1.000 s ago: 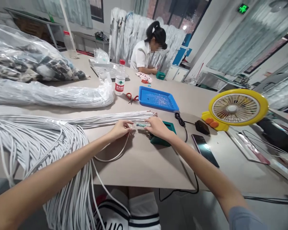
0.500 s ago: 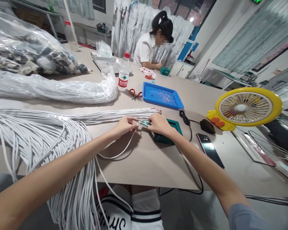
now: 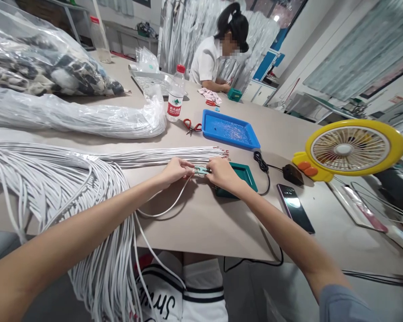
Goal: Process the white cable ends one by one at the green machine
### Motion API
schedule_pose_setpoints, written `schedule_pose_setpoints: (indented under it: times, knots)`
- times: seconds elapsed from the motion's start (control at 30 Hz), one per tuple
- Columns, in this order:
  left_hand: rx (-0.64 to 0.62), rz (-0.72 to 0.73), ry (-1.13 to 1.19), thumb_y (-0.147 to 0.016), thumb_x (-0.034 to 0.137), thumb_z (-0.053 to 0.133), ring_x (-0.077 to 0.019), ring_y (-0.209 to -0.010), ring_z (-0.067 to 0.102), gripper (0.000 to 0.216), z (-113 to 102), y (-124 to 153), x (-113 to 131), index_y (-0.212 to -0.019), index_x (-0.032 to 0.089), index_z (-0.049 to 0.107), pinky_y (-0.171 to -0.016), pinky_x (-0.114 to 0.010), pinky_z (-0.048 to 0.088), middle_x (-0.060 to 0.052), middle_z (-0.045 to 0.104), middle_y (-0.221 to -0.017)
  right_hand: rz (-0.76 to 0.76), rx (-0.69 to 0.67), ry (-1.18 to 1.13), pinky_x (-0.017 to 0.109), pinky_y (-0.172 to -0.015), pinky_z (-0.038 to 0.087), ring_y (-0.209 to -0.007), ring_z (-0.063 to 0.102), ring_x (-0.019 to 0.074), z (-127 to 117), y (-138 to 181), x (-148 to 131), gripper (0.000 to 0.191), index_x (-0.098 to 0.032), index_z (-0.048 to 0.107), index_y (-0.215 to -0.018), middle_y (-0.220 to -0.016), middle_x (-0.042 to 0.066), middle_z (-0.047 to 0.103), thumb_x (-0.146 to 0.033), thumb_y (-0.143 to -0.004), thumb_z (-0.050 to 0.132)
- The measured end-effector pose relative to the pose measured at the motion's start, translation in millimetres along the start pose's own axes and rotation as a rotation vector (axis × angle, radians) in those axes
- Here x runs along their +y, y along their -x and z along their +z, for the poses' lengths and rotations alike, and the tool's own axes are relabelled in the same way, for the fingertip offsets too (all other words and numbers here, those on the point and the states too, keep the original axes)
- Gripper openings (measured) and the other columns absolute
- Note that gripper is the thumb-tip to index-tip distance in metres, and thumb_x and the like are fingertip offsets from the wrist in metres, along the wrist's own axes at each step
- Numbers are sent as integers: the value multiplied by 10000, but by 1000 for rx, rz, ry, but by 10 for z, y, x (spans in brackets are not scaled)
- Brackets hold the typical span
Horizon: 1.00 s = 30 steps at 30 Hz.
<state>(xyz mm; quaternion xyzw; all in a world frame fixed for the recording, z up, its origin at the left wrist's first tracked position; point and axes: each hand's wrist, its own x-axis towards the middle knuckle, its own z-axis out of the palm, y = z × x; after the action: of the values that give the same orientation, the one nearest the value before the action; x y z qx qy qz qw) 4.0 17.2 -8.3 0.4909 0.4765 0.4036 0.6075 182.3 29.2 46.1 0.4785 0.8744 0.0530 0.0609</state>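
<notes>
My left hand pinches the end of a single white cable that loops back over the table edge. My right hand pinches a small teal-and-silver part against that cable end, just left of a dark green tray. The two hands nearly touch. A large bundle of white cables lies across the table on my left, its stripped ends reaching to just behind my hands.
A blue tray, red scissors and a water bottle stand behind. A yellow fan, black adapter and phone lie to the right. Bagged cables lie at left. Another person sits at the far end.
Both hands drew closer together around the small part and cable end; the view shifted slightly down and left.
</notes>
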Motion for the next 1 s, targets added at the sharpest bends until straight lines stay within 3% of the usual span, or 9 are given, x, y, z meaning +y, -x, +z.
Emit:
schedule_pose_setpoints:
  times: [0.2, 0.33, 0.4, 0.57, 0.7, 0.8, 0.9, 1.0]
  knots:
    - [9, -3, -18, -648, 105, 719, -105, -467, 569, 241, -19, -5, 1, -876, 35, 686, -472, -199, 401, -46, 659, -552, -1, 5, -35, 303, -680, 316, -849, 560, 229, 14, -2, -9, 158, -119, 699, -764, -887, 127, 672, -206, -763, 567]
    - [-4, 10, -8, -646, 82, 709, -102, -471, 573, 266, -23, -7, 7, -906, 37, 678, -479, -200, 412, -38, 659, -564, -19, 1, -82, 310, -735, 339, -910, 564, 238, 0, 25, 40, 248, -140, 700, -846, -921, 105, 662, -359, -799, 593]
    - [-4, 19, -5, -649, 84, 707, -101, -467, 572, 258, -23, -10, 4, -902, 40, 678, -483, -204, 417, -33, 653, -556, 17, 32, -137, 324, -801, 349, -993, 551, 246, 20, 45, 83, 332, -161, 688, -949, -1006, 103, 649, -432, -864, 516]
    - [-9, 45, -13, -638, 87, 713, -89, -429, 537, 218, -42, -18, 22, -848, 46, 677, -485, -209, 415, -5, 614, -493, 177, 167, -206, 361, -903, 366, -1112, 500, 263, 108, 44, 183, 388, -142, 582, -1180, -1176, 145, 596, -324, -965, 315]
    - [-7, 74, -7, -630, 96, 711, -66, -416, 500, 262, -85, 9, 106, -882, 46, 660, -479, -205, 402, -3, 620, -530, 158, 213, -208, 350, -927, 378, -1077, 517, 251, 48, 59, 210, 370, -131, 605, -1133, -1140, 139, 615, -278, -963, 310]
    - [-41, 124, 12, -650, 162, 721, -65, -438, 508, 332, -103, 54, 179, -958, 60, 653, -479, -205, 397, 1, 618, -578, 140, 409, -241, 339, -942, 380, -1065, 519, 241, 18, 182, 99, 359, -127, 611, -1100, -1095, 136, 624, -238, -957, 301]
    - [-85, 186, 18, -646, 242, 755, -69, -451, 507, 378, -90, 100, 217, -971, 74, 660, -484, -208, 396, 24, 577, -559, 24, 631, -400, 308, -894, 418, -980, 553, 213, 170, 361, -169, 307, -144, 620, -1048, -978, 113, 643, -219, -937, 344]
    - [-96, 240, 13, -639, 312, 773, -81, -457, 512, 414, -41, 156, 220, -954, 67, 661, -489, -219, 408, 18, 570, -554, -108, 569, -590, 268, -731, 459, -741, 580, 168, 444, 482, -452, 275, -162, 630, -972, -818, 72, 640, -185, -910, 363]
